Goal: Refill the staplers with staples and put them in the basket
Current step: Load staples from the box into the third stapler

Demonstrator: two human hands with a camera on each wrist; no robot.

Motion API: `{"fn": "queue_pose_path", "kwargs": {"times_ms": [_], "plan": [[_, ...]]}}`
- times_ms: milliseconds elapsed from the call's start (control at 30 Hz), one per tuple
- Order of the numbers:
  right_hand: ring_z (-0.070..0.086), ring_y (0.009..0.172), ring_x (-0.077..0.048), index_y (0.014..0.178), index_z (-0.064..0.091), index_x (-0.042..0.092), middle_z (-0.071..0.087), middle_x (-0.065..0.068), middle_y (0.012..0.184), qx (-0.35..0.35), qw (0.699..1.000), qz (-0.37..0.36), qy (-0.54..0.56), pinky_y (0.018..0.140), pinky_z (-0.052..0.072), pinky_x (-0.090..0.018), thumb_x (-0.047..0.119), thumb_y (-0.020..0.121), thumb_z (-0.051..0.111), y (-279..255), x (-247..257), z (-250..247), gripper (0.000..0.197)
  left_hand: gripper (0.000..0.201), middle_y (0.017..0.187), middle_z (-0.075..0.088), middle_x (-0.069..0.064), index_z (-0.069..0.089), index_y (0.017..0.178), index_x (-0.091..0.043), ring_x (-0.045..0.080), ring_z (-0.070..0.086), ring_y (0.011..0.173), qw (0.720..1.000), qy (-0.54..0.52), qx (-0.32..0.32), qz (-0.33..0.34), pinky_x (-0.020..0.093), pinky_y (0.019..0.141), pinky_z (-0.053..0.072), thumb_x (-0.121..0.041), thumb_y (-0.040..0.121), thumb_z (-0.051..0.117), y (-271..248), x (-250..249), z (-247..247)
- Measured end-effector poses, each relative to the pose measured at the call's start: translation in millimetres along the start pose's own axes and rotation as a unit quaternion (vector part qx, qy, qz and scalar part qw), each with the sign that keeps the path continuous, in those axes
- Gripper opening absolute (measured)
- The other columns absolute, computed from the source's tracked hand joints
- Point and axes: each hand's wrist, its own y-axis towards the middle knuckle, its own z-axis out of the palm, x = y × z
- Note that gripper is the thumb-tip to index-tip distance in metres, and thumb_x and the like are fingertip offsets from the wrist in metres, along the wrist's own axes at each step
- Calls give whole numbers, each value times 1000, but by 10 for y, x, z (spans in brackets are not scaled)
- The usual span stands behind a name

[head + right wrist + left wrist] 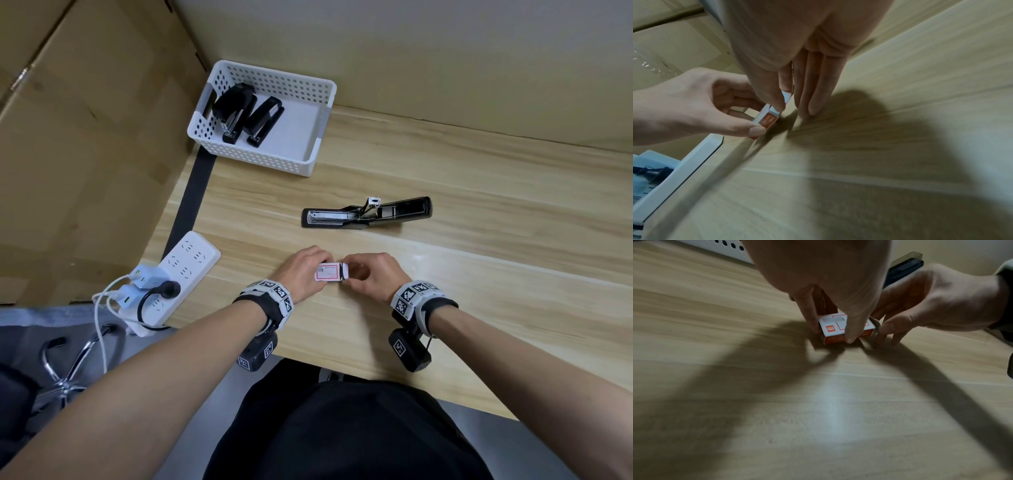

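A small white and orange staple box [329,272] sits low over the wooden table [479,274], held between both hands. My left hand [310,267] pinches its left part, thumb [851,335] on the near side. My right hand [354,275] pinches the white end flap [786,97] at the box's right end, the other fingers [813,104] straight down to the table. A black stapler [366,214] lies swung fully open beyond the hands, its metal staple channel showing. Two closed black staplers [233,109] [262,120] lie in the white perforated basket [253,157] at the back left.
A white power strip [178,270] with plugs and cables lies at the table's left edge. Large cardboard boxes [85,137] stand to the left, and a wall runs behind the table. A chrome chair base [65,370] shows below left.
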Motion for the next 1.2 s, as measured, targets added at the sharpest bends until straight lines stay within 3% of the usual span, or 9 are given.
{"fn": "queue_pose_path", "kwargs": {"times_ms": [167, 367, 600, 700, 933, 1200], "plan": [[63, 76, -9, 106, 71, 27, 71, 8, 90, -8, 1000, 5, -1, 76, 52, -27, 24, 75, 77, 27, 22, -69, 32, 34, 103, 64, 2, 65, 110, -14, 21, 61, 90, 1000, -1, 7, 3, 24, 77, 44, -15, 77, 71, 43, -6, -69], [62, 71, 6, 103, 72, 30, 73, 11, 87, -18, 998, 47, 36, 74, 47, -14, 20, 72, 76, 63, -7, -76, 32, 30, 100, 64, 3, 71, 104, -10, 22, 62, 86, 1000, -16, 4, 17, 30, 76, 48, -13, 74, 74, 112, -44, -77], [67, 70, -13, 96, 73, 26, 72, 5, 76, -37, 995, 55, 76, 74, 57, -33, 8, 71, 71, 51, -42, -85, 31, 24, 99, 61, 3, 71, 97, -10, 21, 61, 86, 1000, -14, -5, 13, 31, 74, 48, -14, 74, 75, 179, -45, -85], [64, 67, -15, 94, 74, 26, 69, 4, 72, -47, 995, 55, 74, 71, 56, -35, 6, 69, 68, 59, -45, -68, 33, 23, 99, 59, 6, 70, 95, -8, 22, 59, 88, 1000, -10, -8, 10, 24, 74, 42, -11, 73, 75, 208, -64, -65], [62, 69, -12, 99, 75, 25, 66, 8, 78, -38, 998, 47, 35, 69, 55, -36, 8, 70, 72, 114, -57, -57, 34, 26, 98, 60, 6, 70, 97, -9, 25, 60, 88, 1000, -18, -9, -9, 35, 76, 48, -14, 72, 76, 200, -73, -37], [59, 66, -12, 101, 75, 23, 63, 6, 77, -23, 999, 28, 15, 69, 53, -34, 10, 72, 73, 165, -59, -75, 32, 25, 95, 59, 6, 73, 99, -9, 23, 57, 87, 1000, 0, 0, 10, 30, 75, 44, -17, 76, 74, 212, -79, -63]]}}
